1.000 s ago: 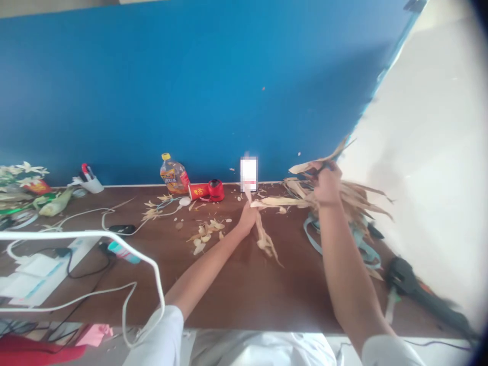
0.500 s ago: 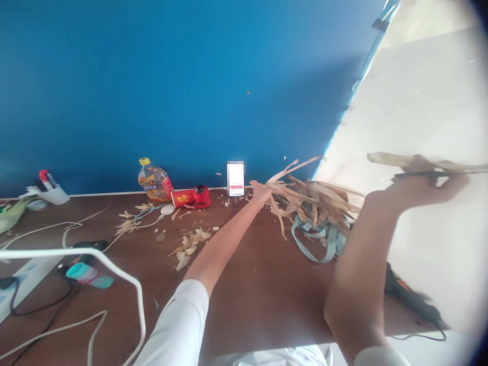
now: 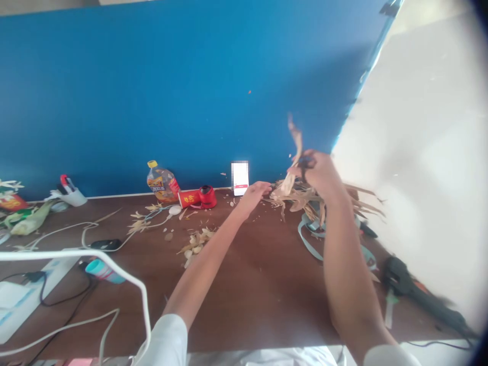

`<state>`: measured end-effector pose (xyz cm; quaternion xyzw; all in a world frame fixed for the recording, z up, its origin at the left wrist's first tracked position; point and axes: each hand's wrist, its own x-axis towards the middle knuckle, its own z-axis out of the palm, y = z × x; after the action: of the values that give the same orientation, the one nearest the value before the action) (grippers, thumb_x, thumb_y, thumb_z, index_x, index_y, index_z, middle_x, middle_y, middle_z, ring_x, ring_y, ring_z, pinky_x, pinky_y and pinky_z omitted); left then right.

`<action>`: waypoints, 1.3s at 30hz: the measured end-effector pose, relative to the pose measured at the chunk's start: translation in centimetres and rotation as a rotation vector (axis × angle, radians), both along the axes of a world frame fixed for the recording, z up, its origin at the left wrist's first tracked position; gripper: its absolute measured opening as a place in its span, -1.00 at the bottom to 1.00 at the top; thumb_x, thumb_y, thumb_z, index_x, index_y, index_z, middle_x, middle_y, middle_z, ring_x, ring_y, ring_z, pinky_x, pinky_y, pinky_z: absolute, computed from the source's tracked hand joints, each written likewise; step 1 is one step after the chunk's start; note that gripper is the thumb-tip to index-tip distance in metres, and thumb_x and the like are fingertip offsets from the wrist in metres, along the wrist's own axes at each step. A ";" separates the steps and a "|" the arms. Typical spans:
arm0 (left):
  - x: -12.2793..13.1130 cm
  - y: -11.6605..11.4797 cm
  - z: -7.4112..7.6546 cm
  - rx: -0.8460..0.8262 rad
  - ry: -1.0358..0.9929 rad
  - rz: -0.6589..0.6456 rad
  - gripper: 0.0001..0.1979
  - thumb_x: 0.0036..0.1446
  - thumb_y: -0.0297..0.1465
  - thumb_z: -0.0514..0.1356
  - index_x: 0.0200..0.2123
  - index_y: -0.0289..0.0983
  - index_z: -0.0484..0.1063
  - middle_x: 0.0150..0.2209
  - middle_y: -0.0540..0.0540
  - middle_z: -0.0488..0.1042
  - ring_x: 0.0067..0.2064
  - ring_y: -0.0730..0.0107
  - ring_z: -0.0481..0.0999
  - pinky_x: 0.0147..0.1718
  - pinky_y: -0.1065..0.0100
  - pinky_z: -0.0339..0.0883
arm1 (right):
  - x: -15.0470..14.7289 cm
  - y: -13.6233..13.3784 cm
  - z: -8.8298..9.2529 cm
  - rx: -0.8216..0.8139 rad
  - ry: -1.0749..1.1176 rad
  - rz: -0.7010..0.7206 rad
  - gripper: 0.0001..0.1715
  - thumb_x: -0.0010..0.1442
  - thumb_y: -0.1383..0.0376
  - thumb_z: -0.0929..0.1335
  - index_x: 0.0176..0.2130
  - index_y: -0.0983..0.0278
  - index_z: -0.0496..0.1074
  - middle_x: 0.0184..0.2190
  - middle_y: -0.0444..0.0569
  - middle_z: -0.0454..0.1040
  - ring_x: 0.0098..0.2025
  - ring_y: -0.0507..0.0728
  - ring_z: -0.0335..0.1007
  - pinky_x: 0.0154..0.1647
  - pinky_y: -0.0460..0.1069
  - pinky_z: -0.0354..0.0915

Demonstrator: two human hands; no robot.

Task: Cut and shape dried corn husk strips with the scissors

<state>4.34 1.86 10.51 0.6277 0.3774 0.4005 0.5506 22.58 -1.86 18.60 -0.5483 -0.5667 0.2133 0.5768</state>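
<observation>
One dry husk strip (image 3: pixel 297 138) is raised above the table (image 3: pixel 263 284), grasped between the fingers of the right hand (image 3: pixel 321 172), which holds also one small dark tool; its kind I cannot tell. The strip is to the left of this hand. The left hand (image 3: pixel 254 194) is near the strip's lower end, on its left side, with fingers bent; whether they grip something I cannot tell. Below the right hand lies one heap of husks (image 3: pixel 303 202), its pieces too overlapped to count. Farther left are one red tube (image 3: pixel 189 198), with yellow writing too blurred to read, and one yellow-capped bottle (image 3: pixel 162 185), whose label is also unclear.
</observation>
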 end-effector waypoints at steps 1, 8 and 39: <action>-0.8 -0.6 0.3 -0.042 -0.033 -0.065 -0.56 0.19 -0.09 0.04 -0.03 -0.27 0.36 -0.08 -0.20 0.50 -0.09 0.29 0.49 -0.11 0.27 0.30 | -0.9 0.2 -0.3 -0.056 -0.067 0.082 -0.55 -0.21 0.27 0.53 -0.27 0.33 0.44 -0.53 -0.12 0.45 -0.51 0.05 0.37 -0.49 -0.06 0.27; -4.5 -1.5 0.1 0.067 0.081 -0.186 -0.57 0.01 -0.08 0.24 -0.27 -0.36 0.42 -0.36 -0.14 0.48 -0.41 0.46 0.42 -0.46 0.44 0.25 | -5.4 1.5 -2.7 -0.174 -0.505 0.201 -0.75 -0.04 0.34 0.37 -0.26 0.26 0.45 -0.44 -0.03 0.49 -0.44 0.08 0.32 -0.46 -0.07 0.14; -6.6 -0.6 0.2 -0.022 0.195 -0.054 -0.80 0.08 -0.34 0.14 -0.41 -0.38 0.44 -0.50 -0.15 0.52 -0.45 0.34 0.53 -0.46 0.39 0.36 | -8.0 4.7 -7.9 -0.221 -0.291 0.093 -0.29 -0.13 0.35 0.36 0.07 0.23 0.32 -0.43 -0.08 0.48 -0.47 0.07 0.31 -0.45 -0.07 0.22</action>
<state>-2.30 1.30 10.66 0.6675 0.4164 0.3185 0.5288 14.59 2.85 10.68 -0.6064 -0.6421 0.2192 0.4148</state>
